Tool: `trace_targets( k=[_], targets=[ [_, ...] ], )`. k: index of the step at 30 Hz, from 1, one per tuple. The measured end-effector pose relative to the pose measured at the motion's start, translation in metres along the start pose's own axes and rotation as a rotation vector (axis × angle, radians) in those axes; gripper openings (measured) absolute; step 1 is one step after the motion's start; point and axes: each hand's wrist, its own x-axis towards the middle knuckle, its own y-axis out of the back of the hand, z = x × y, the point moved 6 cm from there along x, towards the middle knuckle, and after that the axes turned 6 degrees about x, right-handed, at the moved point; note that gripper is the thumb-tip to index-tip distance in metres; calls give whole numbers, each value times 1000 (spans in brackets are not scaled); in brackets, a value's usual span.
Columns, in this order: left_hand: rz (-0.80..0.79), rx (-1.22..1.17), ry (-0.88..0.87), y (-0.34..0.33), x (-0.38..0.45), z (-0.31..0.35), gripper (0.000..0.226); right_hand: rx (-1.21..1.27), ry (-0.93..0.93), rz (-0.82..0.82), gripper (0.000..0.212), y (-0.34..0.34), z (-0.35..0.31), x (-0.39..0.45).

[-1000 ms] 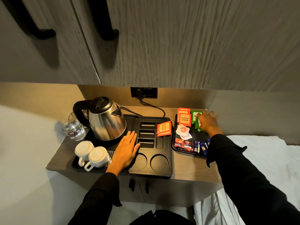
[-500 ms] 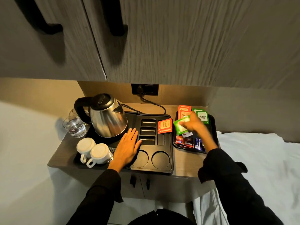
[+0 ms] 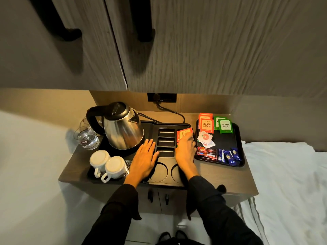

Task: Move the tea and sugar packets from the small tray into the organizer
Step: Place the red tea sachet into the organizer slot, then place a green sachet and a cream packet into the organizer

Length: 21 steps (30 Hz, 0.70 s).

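The black organizer (image 3: 160, 172) holds a kettle, cups and several slots. An orange tea packet (image 3: 183, 133) stands in its right-hand slot. My right hand (image 3: 185, 150) rests over that slot, fingers curled down against the orange packet; only a sliver of a green tea packet shows under its fingers. My left hand (image 3: 145, 156) lies flat and open on the organizer beside the slots. To the right, the small tray (image 3: 239, 138) carries orange Classic Assam packets (image 3: 206, 125), green packets (image 3: 225, 126), white sugar packets (image 3: 206, 138), red sachets (image 3: 207, 153) and blue sachets (image 3: 230, 156).
A steel kettle (image 3: 122, 128) stands at the organizer's back left, its cord running to a wall socket (image 3: 161, 98). Two upturned white cups (image 3: 106, 165) sit front left, a water glass (image 3: 87, 137) beyond. Cabinet doors hang overhead. A white bed (image 3: 286, 174) lies right.
My right hand lifted a green packet from the small tray and carried it left, down onto the organizer's right slot. My left hand stayed flat on the organizer.
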Motion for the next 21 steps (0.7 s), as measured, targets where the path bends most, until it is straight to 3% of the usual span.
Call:
trace_targets(
  k=[7, 11, 15, 18, 21],
  targets=[
    [0, -7, -6, -2, 0, -3, 59, -95, 37, -75, 82, 4, 12, 4],
    [4, 2, -8, -4, -1, -4, 58, -50, 105, 76, 62, 38, 30, 9],
    [2, -7, -23, 0, 7, 0, 58, -54, 39, 179, 44, 75, 72, 41],
    [1, -9, -17, 1, 8, -1, 58, -160, -55, 83, 46, 76, 87, 67],
    [5, -10, 2, -1, 5, -3, 58, -254, -27, -65, 52, 62, 86, 80]
  ],
)
